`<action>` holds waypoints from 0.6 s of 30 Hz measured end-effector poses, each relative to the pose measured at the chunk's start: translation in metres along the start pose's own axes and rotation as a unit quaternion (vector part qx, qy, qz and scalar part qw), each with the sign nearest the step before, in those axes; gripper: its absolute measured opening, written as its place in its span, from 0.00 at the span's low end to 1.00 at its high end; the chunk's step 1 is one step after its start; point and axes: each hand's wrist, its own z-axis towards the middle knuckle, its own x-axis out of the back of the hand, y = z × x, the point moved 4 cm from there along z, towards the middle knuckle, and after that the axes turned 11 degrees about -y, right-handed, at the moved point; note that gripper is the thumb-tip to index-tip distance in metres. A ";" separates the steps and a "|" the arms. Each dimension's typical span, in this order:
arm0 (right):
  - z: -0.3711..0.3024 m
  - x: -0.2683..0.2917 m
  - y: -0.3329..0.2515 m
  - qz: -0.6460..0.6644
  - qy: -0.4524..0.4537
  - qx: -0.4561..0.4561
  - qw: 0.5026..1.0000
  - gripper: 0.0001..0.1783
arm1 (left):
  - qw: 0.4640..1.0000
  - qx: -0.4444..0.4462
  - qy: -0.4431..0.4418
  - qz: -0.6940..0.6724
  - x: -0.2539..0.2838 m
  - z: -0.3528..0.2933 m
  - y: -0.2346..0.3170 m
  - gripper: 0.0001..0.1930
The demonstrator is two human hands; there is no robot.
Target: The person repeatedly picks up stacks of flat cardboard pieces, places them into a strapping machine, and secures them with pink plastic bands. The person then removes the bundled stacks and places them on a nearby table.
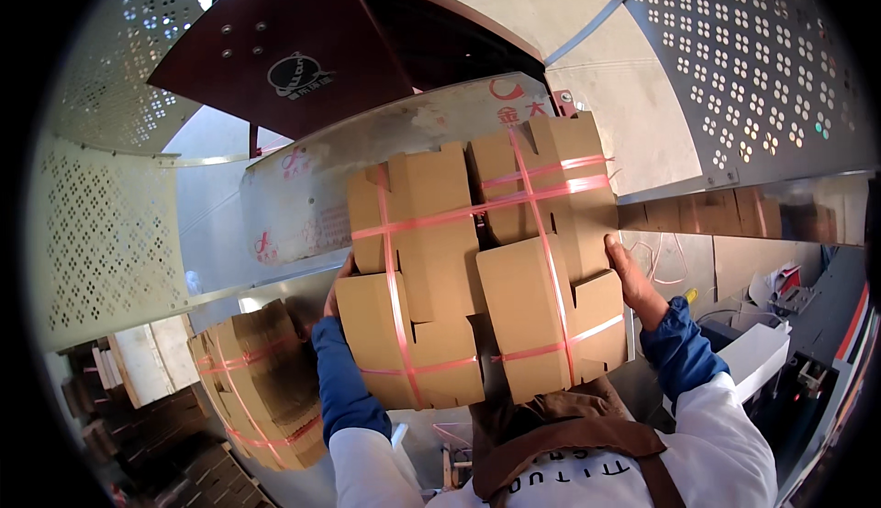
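Observation:
A large bundle of flat-folded brown cardboard boxes (431, 279) fills the middle of the view, bound with pink strapping (431, 223) that runs across and lengthwise. My left hand (338, 290) presses against its left side, mostly hidden behind the edge. On the right side my right hand (635, 280) grips the bundle, thumb up along the edge and the other fingers out of sight. The bundle's far end overlaps a worn metal plate (312, 214); whether it rests on that plate I cannot tell. Its near end is close to my brown apron (569, 425).
A dark red machine cover (294, 49) juts out above the plate. Perforated metal panels (110, 233) flank both sides. Another strapped cardboard bundle (257, 389) stands at the left, with cardboard stacks (211, 471) lower down. A white box (757, 361) is at the right.

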 end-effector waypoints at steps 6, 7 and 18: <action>0.002 0.006 0.010 0.031 0.013 0.026 0.999 0.42 | 0.998 -0.008 -0.041 0.036 0.021 0.006 0.000 0.26; 0.001 0.007 0.011 0.030 0.020 0.034 0.999 0.42 | 0.998 -0.010 -0.053 0.044 0.021 0.008 0.000 0.26; 0.002 -0.004 0.001 0.040 0.040 0.021 0.998 0.39 | 0.992 -0.043 -0.054 0.109 0.032 0.004 0.010 0.24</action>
